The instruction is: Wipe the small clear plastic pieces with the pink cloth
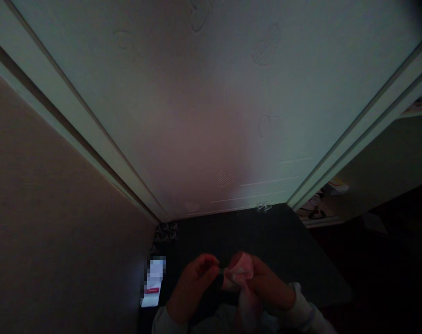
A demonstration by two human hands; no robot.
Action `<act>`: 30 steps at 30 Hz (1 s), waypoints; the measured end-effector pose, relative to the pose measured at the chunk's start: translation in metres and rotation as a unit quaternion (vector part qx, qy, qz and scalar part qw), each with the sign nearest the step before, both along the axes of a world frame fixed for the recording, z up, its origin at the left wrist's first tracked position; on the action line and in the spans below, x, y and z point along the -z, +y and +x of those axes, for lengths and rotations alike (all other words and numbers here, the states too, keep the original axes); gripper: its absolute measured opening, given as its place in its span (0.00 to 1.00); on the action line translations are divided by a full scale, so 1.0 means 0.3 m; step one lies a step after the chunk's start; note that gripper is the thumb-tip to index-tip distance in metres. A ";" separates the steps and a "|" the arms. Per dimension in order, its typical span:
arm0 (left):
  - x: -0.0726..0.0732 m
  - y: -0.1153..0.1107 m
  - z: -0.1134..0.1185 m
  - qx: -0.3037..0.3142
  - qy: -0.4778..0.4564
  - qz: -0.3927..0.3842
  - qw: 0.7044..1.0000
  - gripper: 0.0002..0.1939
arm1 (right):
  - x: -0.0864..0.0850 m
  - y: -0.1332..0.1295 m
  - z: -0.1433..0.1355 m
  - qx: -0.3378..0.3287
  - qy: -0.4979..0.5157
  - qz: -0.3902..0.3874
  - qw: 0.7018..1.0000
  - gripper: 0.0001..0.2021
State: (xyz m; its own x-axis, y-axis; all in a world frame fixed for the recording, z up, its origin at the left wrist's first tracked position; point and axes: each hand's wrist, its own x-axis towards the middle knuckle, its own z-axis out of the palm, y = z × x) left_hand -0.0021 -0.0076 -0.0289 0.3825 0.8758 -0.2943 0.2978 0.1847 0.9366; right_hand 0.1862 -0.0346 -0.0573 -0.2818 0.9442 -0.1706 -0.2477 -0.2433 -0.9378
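Observation:
Low in the head view, a piece of thin pink cloth (pixel 244 266) hangs bunched above the dark tabletop, its pale lower end trailing towards my lap. My right hand (pixel 268 284) is closed around the cloth from the right side. From the left, my left hand (pixel 195 284) pinches the end of a short, thin, pale strip (pixel 222 271) that reaches to the cloth's edge. What that strip is, I cannot make out in the dim light.
A lit phone (pixel 152 292) lies left on the dark tabletop (pixel 211 236). Behind it sit several small clear objects (pixel 167 230); another clear object (pixel 264 207) rests at the back edge. A pale panel with heart outlines (pixel 211 139) rises behind. Right stands a shelf (pixel 318 221) with items.

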 end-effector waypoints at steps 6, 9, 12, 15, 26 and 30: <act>-0.031 -0.025 0.017 -0.007 0.068 0.100 0.993 0.12 | 0.007 0.001 0.013 0.080 -0.057 0.021 0.995 0.08; -0.034 -0.041 0.024 0.001 0.070 0.160 0.985 0.11 | 0.001 -0.004 0.030 0.074 -0.062 0.027 0.995 0.07; -0.027 -0.048 0.024 0.004 0.060 0.180 0.982 0.13 | -0.006 -0.010 0.032 0.058 -0.047 0.011 0.997 0.07; -0.027 -0.045 0.014 0.002 0.054 0.167 0.984 0.14 | -0.010 -0.012 0.016 0.043 -0.026 0.003 0.999 0.08; -0.039 -0.041 -0.003 0.022 0.000 0.105 0.994 0.14 | -0.008 -0.034 0.005 -0.018 0.058 -0.010 0.998 0.15; -0.030 -0.050 -0.003 0.011 -0.023 0.081 0.996 0.14 | -0.020 -0.041 0.011 -0.001 0.029 -0.004 1.000 0.14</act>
State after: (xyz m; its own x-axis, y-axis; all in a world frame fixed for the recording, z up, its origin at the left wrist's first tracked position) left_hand -0.0030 -0.0226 -0.0200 0.4117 0.9016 -0.1324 0.2563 0.0248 0.9663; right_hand 0.1893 -0.0470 -0.0514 -0.2935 0.9422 -0.1613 -0.3003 -0.2511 -0.9202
